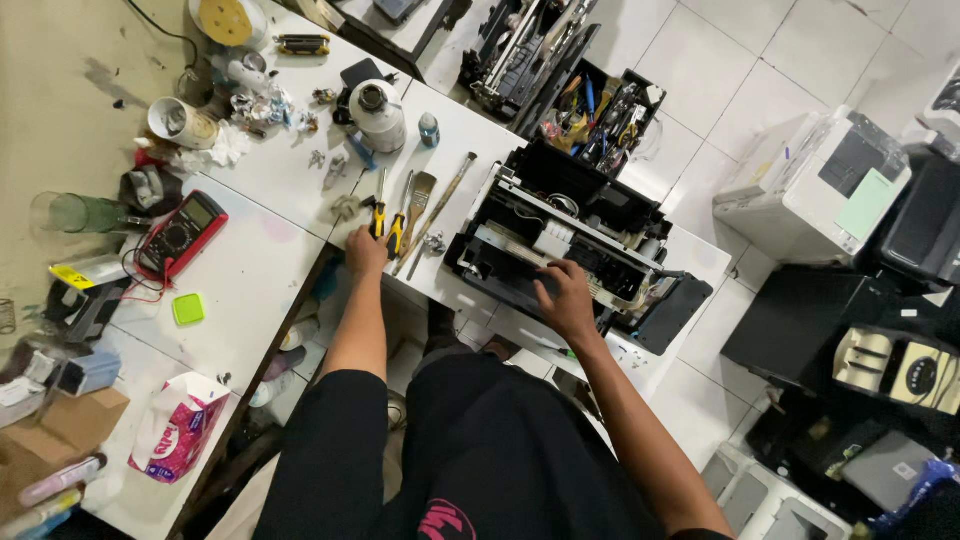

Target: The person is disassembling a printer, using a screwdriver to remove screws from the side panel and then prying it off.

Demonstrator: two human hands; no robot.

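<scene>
An opened black printer (570,235) with exposed inner parts sits on the white table (260,280). My right hand (562,297) rests on its front edge, fingers spread on the mechanism. My left hand (365,250) lies at the table's edge, touching the handle of a yellow-and-black screwdriver (379,212). Beside it lie a second yellow-handled screwdriver (398,232), a flat paintbrush (420,195) and a long thin brush (445,200).
A red multimeter (180,235), a green pad (188,308), a white canister (377,115), a small bottle (429,129) and tape rolls clutter the table. A tissue pack (175,430) lies near left. Other printers (810,190) and a tool-filled black tray (600,110) stand on the tiled floor.
</scene>
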